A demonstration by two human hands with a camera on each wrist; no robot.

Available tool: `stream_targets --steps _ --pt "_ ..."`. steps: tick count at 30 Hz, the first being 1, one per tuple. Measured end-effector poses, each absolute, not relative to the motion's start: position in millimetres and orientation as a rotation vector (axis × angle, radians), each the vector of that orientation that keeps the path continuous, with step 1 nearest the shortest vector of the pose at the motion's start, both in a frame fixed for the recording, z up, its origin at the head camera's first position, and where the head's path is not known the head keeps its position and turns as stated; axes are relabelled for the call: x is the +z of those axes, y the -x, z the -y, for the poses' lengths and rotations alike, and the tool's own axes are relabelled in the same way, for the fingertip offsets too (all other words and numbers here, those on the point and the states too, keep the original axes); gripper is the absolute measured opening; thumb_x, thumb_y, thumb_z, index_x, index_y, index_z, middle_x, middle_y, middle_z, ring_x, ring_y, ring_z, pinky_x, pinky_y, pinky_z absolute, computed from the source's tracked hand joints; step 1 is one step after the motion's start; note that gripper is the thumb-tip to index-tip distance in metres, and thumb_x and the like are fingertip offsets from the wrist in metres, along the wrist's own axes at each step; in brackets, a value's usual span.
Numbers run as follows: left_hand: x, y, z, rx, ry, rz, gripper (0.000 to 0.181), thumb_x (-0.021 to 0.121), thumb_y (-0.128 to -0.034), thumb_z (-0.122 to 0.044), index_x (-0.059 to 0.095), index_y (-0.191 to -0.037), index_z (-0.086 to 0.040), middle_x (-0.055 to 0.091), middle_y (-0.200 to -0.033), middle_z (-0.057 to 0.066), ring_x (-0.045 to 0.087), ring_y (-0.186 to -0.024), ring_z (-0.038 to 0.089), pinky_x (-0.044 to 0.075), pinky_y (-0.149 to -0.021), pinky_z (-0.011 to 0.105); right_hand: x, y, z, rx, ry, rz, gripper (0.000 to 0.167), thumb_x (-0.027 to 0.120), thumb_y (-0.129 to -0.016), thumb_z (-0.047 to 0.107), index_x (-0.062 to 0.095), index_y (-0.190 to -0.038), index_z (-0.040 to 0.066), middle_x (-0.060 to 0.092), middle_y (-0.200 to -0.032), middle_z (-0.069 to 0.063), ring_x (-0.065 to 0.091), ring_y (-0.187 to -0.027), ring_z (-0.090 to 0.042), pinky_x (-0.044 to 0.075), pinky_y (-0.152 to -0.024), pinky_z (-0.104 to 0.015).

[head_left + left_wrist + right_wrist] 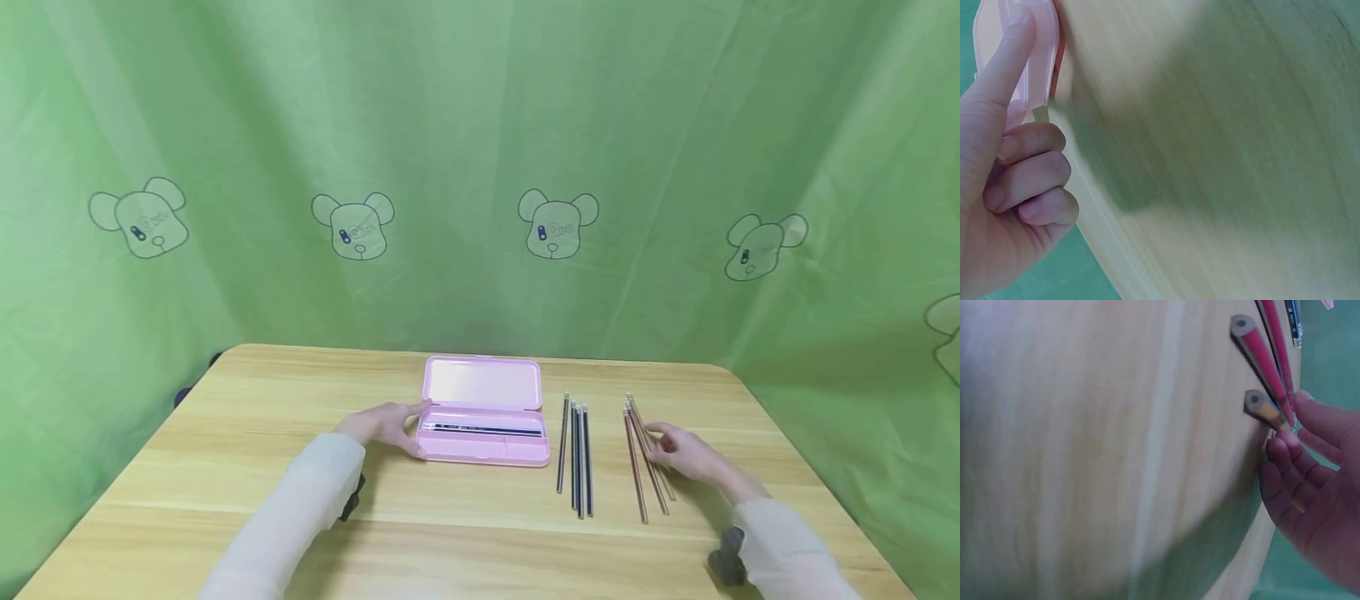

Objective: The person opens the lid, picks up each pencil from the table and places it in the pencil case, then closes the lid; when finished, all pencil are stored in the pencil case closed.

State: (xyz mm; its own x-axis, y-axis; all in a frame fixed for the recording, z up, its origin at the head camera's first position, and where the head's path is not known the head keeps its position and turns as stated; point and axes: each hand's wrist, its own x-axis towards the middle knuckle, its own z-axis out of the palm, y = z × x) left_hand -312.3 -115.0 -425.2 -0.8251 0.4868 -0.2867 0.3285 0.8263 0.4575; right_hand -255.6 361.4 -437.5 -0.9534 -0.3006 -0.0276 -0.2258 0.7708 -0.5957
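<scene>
A pink pencil case (461, 447) lies on the table with its lid tipped back, and dark striped pencils (487, 430) rest in its long compartment. My left hand (386, 423) holds the case's left end, thumb at the near edge and a finger by the hinge; the left wrist view shows the other fingers curled. To the right, my right hand (686, 454) is at a small group of red pencils (634, 471) and a yellowish pencil (1265, 411). Its fingertips are close to the yellowish pencil, with a gap between thumb and fingers; contact is partly hidden.
Several dark pencils (582, 458) lie side by side between the case and the red pencils. The wooden table (465, 533) has rounded far corners. A green curtain (450, 100) with bear-head outlines hangs behind and around it.
</scene>
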Motion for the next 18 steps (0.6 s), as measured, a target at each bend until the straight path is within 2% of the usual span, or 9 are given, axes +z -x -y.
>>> stream_targets --steps 4,11,18 --pt "-425.3 312.7 115.5 0.56 -0.612 -2.619 0.093 0.078 -0.068 -0.036 0.028 -0.144 -0.017 0.034 -0.142 0.021 0.035 -0.128 0.037 0.028 -0.107 0.049 -440.3 256.2 -362.6 -0.909 0.423 -2.85 0.053 0.061 -0.083 0.006 0.037 -0.12 -0.022 0.053 -0.08 -0.006 0.047 -0.072 -0.012 0.044 -0.062 -0.022" --pt "-424.0 312.0 114.9 0.558 -0.609 -2.615 0.093 0.078 -0.0684 -0.036 0.027 -0.144 -0.017 0.034 -0.142 0.023 0.034 -0.129 0.037 0.028 -0.107 0.049 -441.0 255.7 -363.6 -0.825 0.39 -2.887 0.048 0.059 -0.077 -0.003 0.04 -0.117 -0.022 0.053 -0.077 -0.008 0.048 -0.069 -0.016 0.044 -0.058 -0.025" --pt "-424.9 312.6 115.2 0.557 -0.605 -2.621 0.092 0.078 -0.0681 -0.037 0.029 -0.144 -0.019 0.035 -0.142 0.02 0.034 -0.129 0.035 0.028 -0.107 0.048 -434.1 256.7 -359.0 -0.755 0.309 -2.889 0.048 0.059 -0.078 -0.002 0.039 -0.118 -0.021 0.058 -0.085 -0.02 0.057 -0.079 -0.032 0.051 -0.071 -0.044"
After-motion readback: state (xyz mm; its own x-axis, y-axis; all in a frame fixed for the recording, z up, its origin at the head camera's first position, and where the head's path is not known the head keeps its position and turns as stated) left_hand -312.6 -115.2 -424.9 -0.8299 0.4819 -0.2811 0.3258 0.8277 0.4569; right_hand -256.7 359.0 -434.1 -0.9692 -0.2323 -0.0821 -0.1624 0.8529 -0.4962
